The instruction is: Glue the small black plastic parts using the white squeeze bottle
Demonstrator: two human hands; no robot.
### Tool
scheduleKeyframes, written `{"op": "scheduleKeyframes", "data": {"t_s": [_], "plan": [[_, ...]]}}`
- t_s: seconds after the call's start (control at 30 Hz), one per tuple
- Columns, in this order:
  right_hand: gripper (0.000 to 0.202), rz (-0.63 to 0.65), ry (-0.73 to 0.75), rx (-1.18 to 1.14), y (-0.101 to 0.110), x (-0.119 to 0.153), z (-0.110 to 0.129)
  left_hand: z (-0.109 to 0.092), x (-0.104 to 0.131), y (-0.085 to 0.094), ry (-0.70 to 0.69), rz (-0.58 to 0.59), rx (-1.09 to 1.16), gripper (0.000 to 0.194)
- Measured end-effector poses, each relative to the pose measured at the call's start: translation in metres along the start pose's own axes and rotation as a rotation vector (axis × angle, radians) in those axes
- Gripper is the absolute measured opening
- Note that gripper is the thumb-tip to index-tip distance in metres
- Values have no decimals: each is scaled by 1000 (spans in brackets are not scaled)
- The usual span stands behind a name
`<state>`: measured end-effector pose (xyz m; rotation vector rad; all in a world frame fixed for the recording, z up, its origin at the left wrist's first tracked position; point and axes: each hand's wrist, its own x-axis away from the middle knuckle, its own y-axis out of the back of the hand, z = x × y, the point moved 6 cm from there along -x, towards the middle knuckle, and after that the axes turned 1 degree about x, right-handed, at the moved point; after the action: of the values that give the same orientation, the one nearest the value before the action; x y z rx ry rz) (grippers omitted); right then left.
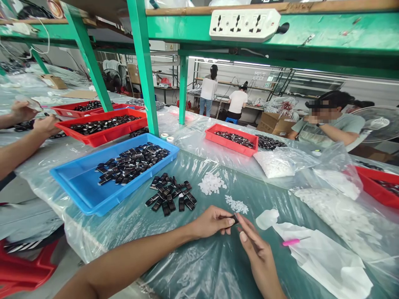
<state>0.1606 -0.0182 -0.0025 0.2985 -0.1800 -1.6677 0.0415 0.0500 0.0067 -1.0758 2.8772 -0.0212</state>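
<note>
My left hand (215,222) pinches a small black plastic part (235,219) between thumb and fingers. From the right, my right hand (254,245) meets it, its index fingertip on the part and its thumb apart from the index finger. Just beyond the hands lies a small heap of tiny clear-white pieces (237,204), with a pile of larger white pieces (212,183) behind it. Left of these, a loose pile of black parts (171,194) rests on the plastic-covered table (124,232).
A blue tray (71,182) of black parts stands at left, red trays (102,139) behind it. White sheeting (324,253) with a pink-handled tool (291,242) lies at right. Green posts (143,66) rise beyond. Another person's hands (45,124) work at left; a person (330,120) sits opposite.
</note>
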Motion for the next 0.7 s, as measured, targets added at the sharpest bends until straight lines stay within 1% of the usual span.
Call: {"op": "scheduleKeyframes", "data": {"t_s": [0.13, 0.23, 0.33, 0.43, 0.5, 0.57, 0.7], "plan": [[41, 18, -15, -41, -2, -1, 1, 2, -1, 0, -6, 14, -16, 47], [39, -7, 28, 7, 3, -8, 2, 4, -4, 0, -5, -11, -53, 47], [41, -73, 80, 192, 12, -16, -4, 8, -7, 4, -2, -95, -44, 48], [43, -116, 154, 522, 16, -22, -12, 11, -8, 8, 1, -163, -28, 48], [44, -121, 208, 714, 15, -25, -15, 11, -7, 9, -2, -173, -25, 47], [46, -115, 238, 807, 14, -26, -17, 11, -6, 7, -5, -160, -23, 46], [44, -102, 258, 841, 12, -28, -15, 12, -5, 4, -9, -135, -26, 44]]}}
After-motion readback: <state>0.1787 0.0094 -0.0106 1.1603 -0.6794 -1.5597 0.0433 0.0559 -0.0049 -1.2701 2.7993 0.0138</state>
